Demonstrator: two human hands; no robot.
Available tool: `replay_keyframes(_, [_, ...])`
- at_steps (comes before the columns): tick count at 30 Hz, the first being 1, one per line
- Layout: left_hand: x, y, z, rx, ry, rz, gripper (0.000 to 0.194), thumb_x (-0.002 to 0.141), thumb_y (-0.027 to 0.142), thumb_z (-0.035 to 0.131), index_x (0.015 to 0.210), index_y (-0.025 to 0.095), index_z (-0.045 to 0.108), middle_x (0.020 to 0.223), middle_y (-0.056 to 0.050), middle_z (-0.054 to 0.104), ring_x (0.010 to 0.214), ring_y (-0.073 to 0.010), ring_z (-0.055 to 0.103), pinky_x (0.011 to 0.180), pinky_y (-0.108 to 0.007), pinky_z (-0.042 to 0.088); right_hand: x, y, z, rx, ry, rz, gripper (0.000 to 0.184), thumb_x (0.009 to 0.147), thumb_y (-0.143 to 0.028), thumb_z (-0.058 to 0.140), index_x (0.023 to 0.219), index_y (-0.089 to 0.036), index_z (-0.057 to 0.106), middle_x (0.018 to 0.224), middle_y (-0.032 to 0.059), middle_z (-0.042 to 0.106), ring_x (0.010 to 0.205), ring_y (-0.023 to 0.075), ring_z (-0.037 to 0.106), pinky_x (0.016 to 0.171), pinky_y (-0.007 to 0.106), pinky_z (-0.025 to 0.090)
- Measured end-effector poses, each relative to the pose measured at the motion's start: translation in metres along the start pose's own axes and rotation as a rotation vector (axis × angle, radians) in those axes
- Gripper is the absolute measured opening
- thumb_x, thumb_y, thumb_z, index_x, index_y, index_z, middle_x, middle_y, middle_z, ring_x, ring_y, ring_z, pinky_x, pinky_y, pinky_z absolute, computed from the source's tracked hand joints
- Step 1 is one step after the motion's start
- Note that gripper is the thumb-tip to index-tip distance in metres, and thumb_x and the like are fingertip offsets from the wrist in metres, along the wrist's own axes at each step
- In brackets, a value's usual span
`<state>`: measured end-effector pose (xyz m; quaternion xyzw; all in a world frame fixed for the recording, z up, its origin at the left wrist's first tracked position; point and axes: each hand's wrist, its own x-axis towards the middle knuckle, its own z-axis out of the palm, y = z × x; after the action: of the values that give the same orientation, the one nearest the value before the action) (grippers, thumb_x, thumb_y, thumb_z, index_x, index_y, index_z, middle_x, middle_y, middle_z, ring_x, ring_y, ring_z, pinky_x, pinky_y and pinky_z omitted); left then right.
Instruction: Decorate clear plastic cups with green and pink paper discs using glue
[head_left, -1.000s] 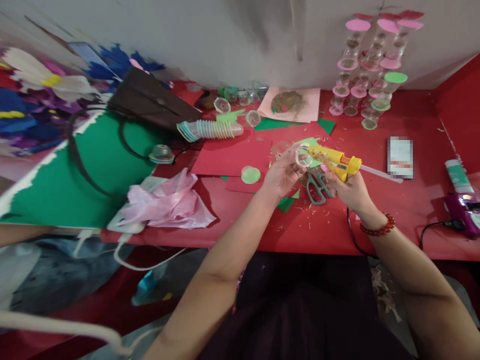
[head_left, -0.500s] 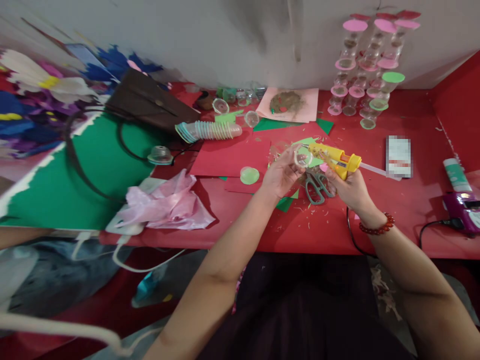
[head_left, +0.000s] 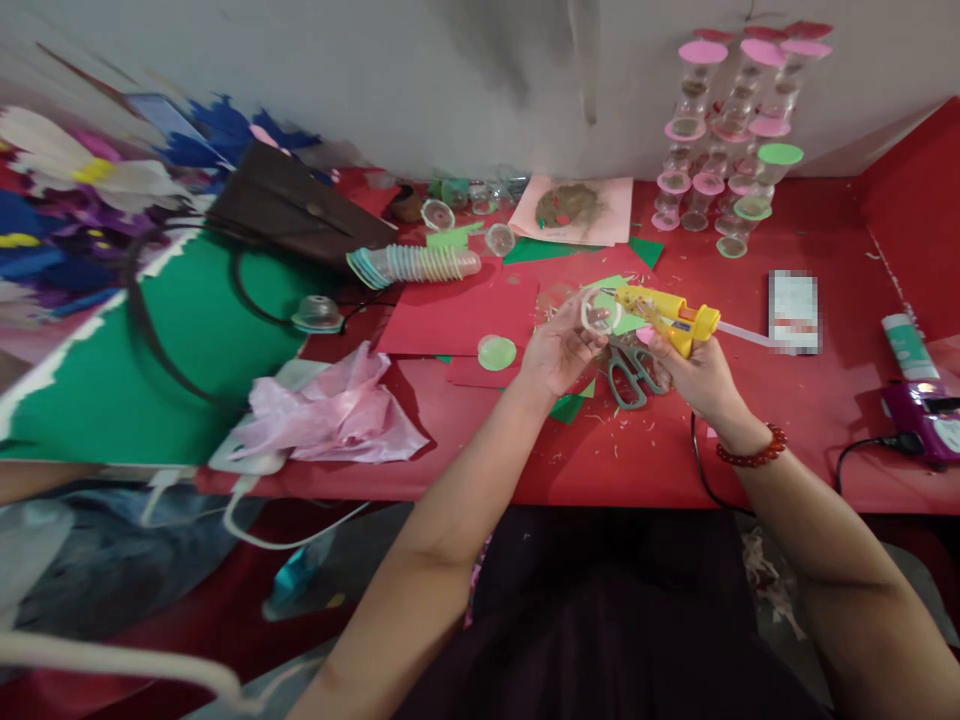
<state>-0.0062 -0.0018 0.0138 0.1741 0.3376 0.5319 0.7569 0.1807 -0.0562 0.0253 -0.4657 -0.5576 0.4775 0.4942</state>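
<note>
A small clear plastic cup (head_left: 601, 313) is in the fingers of my left hand (head_left: 559, 350), its round rim turned up toward me. My right hand (head_left: 701, 380) grips a yellow hot glue gun (head_left: 660, 308) by the handle, with the nozzle pointing left at the cup's rim. I cannot tell whether the nozzle touches it. A clear glue stick (head_left: 754, 338) juts from the back of the gun. Under my hands lie grey-green scissors (head_left: 630, 378), partly hidden, among paper scraps. Left of my left hand, a pale green paper circle (head_left: 496, 352) rests on red paper (head_left: 457, 318).
A row of nested cups (head_left: 412, 264) lies behind the red paper. Stacked cup towers (head_left: 694, 130) stand at the back right. Nearby are a pink plastic bag (head_left: 330, 410), a brown handbag (head_left: 300, 205), a blurred-out white item (head_left: 793, 310) and a purple device (head_left: 924, 420) with a cord.
My left hand has shifted slightly left with the cup, and its rim has turned a little. The glue gun stays close to the rim. The whole view has moved slightly.
</note>
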Motion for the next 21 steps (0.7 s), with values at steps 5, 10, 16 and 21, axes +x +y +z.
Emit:
replay_keyframes(5, [0.0023, -0.0002, -0.0022, -0.009, -0.006, 0.007, 0.027, 0.102, 0.021, 0.056, 0.121, 0.02, 0.075, 0.084, -0.006, 0.078, 0.063, -0.0132, 0.068, 0.06, -0.022, 0.056, 0.0001, 0.0008, -0.0005, 0.007, 0.015, 0.016, 0.047, 0.085, -0.065, 0.079, 0.075, -0.024, 0.057, 0.046, -0.0098, 0.046, 0.039, 0.0074, 0.041, 0.04, 0.023, 0.036])
replay_keyframes(10, [0.0002, 0.002, -0.0006, -0.037, 0.003, -0.011, 0.026, 0.103, 0.017, 0.051, 0.113, 0.016, 0.075, 0.084, -0.007, 0.077, 0.059, -0.0122, 0.067, 0.058, -0.022, 0.057, -0.0001, 0.0012, -0.0004, 0.001, 0.041, 0.021, 0.049, 0.083, -0.068, 0.08, 0.076, -0.024, 0.06, 0.046, -0.0102, 0.046, 0.038, 0.0072, 0.042, 0.04, 0.024, 0.035])
replay_keyframes(16, [-0.0015, 0.0049, 0.0012, -0.064, 0.025, -0.027, 0.026, 0.102, 0.019, 0.053, 0.113, 0.015, 0.076, 0.08, -0.007, 0.075, 0.056, -0.0113, 0.063, 0.056, -0.022, 0.056, 0.0002, 0.0046, -0.0022, -0.035, 0.044, 0.019, 0.052, 0.086, -0.067, 0.077, 0.067, -0.024, 0.054, 0.045, -0.0082, 0.048, 0.039, 0.007, 0.043, 0.041, 0.023, 0.035])
replay_keyframes(21, [-0.0039, 0.0079, 0.0063, -0.096, 0.037, -0.03, 0.025, 0.103, 0.018, 0.052, 0.105, 0.016, 0.077, 0.073, -0.004, 0.069, 0.05, -0.0095, 0.054, 0.054, -0.022, 0.051, 0.0001, 0.0058, -0.0033, -0.018, 0.044, 0.026, 0.05, 0.086, -0.067, 0.078, 0.072, -0.024, 0.057, 0.046, -0.0092, 0.047, 0.04, 0.007, 0.042, 0.041, 0.023, 0.035])
